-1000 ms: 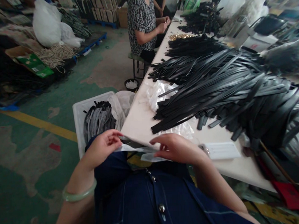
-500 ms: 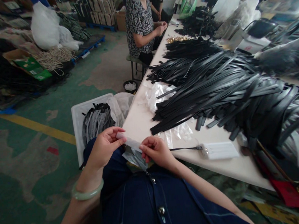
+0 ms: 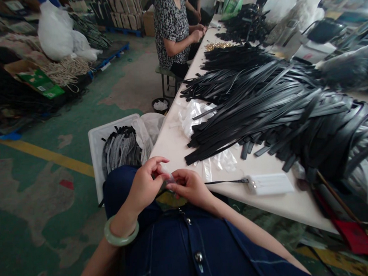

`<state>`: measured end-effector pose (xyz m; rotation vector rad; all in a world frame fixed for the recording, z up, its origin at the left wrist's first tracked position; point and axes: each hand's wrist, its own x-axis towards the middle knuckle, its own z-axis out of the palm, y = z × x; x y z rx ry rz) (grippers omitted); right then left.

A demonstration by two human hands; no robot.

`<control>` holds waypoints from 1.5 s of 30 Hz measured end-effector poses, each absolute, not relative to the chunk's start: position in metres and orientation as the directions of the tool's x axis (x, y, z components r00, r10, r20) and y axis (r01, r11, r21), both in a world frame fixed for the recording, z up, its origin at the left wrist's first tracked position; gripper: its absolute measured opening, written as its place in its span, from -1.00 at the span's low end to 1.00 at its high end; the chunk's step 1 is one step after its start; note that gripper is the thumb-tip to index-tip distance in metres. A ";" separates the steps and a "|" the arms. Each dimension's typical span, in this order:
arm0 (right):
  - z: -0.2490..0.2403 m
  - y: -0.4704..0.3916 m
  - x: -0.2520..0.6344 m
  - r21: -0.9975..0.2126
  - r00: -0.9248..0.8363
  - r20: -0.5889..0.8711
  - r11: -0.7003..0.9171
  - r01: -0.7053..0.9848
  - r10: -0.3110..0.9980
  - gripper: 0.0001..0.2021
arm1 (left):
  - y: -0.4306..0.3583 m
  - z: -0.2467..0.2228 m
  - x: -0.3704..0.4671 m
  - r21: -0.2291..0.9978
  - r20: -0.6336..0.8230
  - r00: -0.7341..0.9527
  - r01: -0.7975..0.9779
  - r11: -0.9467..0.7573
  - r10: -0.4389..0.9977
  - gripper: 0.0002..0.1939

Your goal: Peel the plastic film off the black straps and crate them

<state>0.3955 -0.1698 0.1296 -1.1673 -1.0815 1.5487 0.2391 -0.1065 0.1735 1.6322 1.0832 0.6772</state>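
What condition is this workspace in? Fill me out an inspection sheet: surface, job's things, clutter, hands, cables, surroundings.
Surface: pale tabletop, much of it under heaped black straps.
Job's things: a small piece of translucent film; whether folded or crumpled, cannot tell.
Clutter: crumpled clear plastic by the strap ends; small gold-coloured parts farther along.
Hands: left hand and right hand both pinch the film, fingertips close together.
Cables: black cable plugged into a white box with ports; its other end is hidden.
Surroundings: white crate beside the table, holding strips; seated co-worker beyond; yellow floor line at left.
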 end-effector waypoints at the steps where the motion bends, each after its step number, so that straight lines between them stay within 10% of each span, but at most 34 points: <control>1: 0.129 -0.169 0.395 -0.959 -0.153 -0.207 -0.231 -0.162 0.966 -0.68 | -0.107 0.173 0.240 0.942 -0.081 0.442 0.326 -0.077 0.893 -0.68; 10: 0.124 -0.168 0.394 -0.980 -0.080 -0.200 -0.201 -0.001 0.976 -0.62 | -0.107 0.164 0.247 0.916 -0.126 0.431 0.397 -0.062 0.894 -0.70; 18: 0.116 -0.167 0.394 -0.861 0.014 0.165 0.137 0.490 0.986 -0.76 | -0.104 0.159 0.254 0.874 -0.058 0.363 0.469 -0.128 0.930 -0.74; 27: 0.126 -0.164 0.402 -0.986 0.088 0.022 0.008 0.165 0.996 -0.74 | -0.097 0.148 0.245 0.987 -0.139 0.429 -0.013 0.160 0.892 -0.27; 37: 0.106 -0.166 0.402 -0.775 0.120 0.445 0.314 0.549 0.888 -0.72 | -0.102 0.155 0.259 0.977 -0.201 0.312 -0.009 0.215 0.928 -0.48; 45: 0.121 -0.165 0.402 -0.993 0.261 0.066 0.038 0.114 0.963 -0.77 | -0.100 0.152 0.258 0.986 -0.166 0.287 0.037 0.162 0.944 -0.53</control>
